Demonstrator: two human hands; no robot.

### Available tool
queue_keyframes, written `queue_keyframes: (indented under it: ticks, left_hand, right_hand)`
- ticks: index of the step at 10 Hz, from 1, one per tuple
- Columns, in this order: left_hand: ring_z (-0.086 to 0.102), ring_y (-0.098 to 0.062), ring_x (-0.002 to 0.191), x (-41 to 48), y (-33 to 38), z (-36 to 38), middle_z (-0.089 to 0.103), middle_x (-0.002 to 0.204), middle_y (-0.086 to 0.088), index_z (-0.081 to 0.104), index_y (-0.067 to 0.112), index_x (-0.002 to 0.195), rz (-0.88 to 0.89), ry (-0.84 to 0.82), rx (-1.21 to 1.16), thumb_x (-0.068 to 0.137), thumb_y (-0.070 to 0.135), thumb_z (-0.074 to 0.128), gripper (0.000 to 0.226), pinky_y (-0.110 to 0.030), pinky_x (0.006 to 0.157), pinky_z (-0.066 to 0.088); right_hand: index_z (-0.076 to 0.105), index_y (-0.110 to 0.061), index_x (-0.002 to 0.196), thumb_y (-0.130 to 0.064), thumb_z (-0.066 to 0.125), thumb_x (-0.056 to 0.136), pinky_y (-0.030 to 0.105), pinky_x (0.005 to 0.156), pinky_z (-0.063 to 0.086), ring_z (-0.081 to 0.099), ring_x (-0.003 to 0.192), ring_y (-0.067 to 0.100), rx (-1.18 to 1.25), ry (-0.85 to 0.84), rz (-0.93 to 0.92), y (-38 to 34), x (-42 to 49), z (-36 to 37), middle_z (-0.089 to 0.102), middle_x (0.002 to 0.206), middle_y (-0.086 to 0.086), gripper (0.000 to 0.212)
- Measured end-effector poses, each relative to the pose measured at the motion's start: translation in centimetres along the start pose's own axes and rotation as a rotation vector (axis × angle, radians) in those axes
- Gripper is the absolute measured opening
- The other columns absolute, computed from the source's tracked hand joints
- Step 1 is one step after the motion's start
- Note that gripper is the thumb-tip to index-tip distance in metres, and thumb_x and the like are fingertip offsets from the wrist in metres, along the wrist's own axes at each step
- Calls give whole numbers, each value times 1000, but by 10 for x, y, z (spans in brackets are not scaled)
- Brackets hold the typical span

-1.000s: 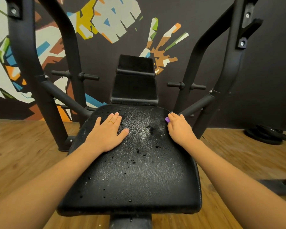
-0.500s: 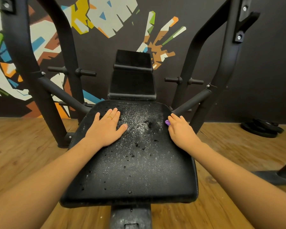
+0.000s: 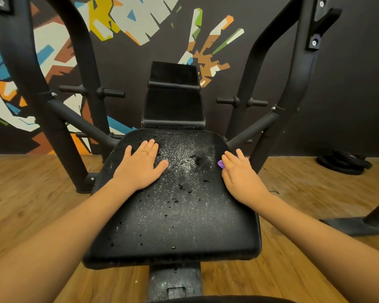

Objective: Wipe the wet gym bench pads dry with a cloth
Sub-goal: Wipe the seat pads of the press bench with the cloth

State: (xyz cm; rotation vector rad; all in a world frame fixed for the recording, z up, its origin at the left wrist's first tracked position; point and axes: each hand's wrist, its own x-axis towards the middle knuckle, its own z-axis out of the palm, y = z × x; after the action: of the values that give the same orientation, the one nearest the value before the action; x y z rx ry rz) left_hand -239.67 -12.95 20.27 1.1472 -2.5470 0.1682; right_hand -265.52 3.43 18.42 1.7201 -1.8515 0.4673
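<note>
Dark mural wall [image 3: 140, 62] behind, wood floor [image 3: 31, 193] below. Left hand [image 3: 140, 169] flat on wet seat pad [image 3: 179, 215], fingers straight. Droplets [image 3: 184, 158] between both hands. Right hand [image 3: 241, 178] flat at pad's right edge, pressing purple cloth [image 3: 221, 164] peeking out beside its forefinger. Back pad [image 3: 173, 106] beyond the hands.

Between the left fingers [image 3: 148, 147] and right fingers [image 3: 229, 158] the wet bench [image 3: 179, 215] lies open (droplets only). Just past them the back pad [image 3: 173, 106] rises across the way. Outward of each hand slants a frame tube: left bar [image 3: 81, 124], right bar [image 3: 253, 129].
</note>
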Motion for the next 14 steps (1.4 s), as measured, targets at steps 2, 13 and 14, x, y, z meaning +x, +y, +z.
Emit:
queue_keyframes:
  ticks: [2, 13, 14]
  left_hand:
    - [0, -15, 156, 0, -1, 1, 1, 170, 1, 9, 18, 162, -4, 1, 1, 102, 65, 19, 77, -53, 124, 0]
    - [-1, -16, 156, 0, 0, 0, 1, 170, 0, 9, 17, 162, -1, -4, 3, 102, 63, 20, 77, -53, 124, 0]
    - [-1, -16, 156, 0, -1, 1, 1, 170, 1, 9, 17, 162, -4, -6, 3, 102, 64, 20, 77, -53, 124, 0]
  right_hand:
    - [52, -9, 98, -18, 46, 100, 42, 81, 41, 41, 102, 29, -24, -30, 47, -1, 21, 0, 51, 104, 8, 11]
    - [51, -16, 99, -21, 41, 106, 45, 91, 46, 45, 104, 27, 53, -93, 69, -8, -16, -9, 51, 109, 3, 13]
    - [53, -13, 101, -19, 42, 104, 46, 89, 45, 44, 102, 26, 51, -65, 82, -9, -12, -8, 52, 108, 4, 12]
